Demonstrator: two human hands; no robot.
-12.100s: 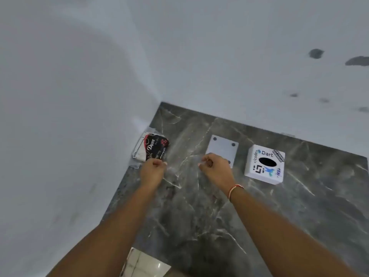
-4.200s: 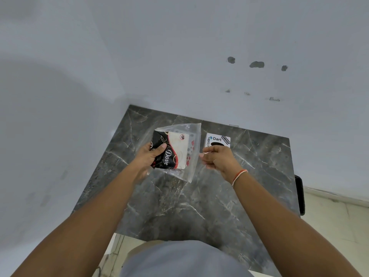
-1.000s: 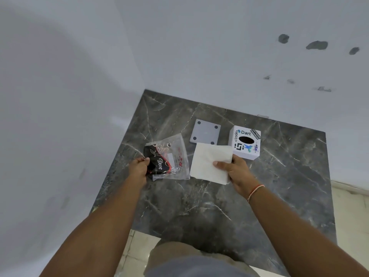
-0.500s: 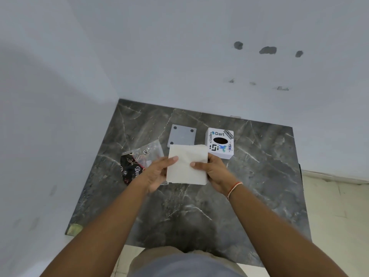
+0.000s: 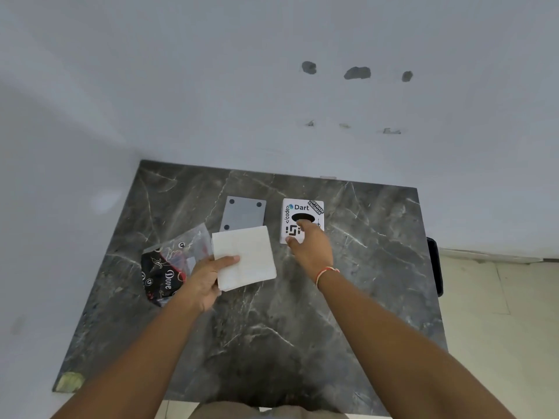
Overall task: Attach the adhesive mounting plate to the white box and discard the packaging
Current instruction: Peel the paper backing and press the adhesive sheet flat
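My left hand [image 5: 203, 282] pinches the near left corner of a white square pad [image 5: 245, 256], thumb on top, holding it just above the dark marble table [image 5: 272, 328]. My right hand [image 5: 308, 249] stretches out to the white box [image 5: 302, 217] with stickers and a black oval hole; its fingers lie on the box's near face, holding nothing. A grey square plate [image 5: 244, 212] with dark corner holes lies flat left of the box, partly behind the pad. A clear plastic bag [image 5: 174, 261] holding a black Dove wrapper lies at the left.
The table stands in a corner, with white walls behind and to the left. Its right edge drops to a pale tiled floor, where a dark object [image 5: 435, 264] stands against the table. A small greenish chip marks the near left corner [image 5: 71, 381].
My right hand has let go of the white pad and moved right and forward onto the white box. My left hand now holds the pad alone.
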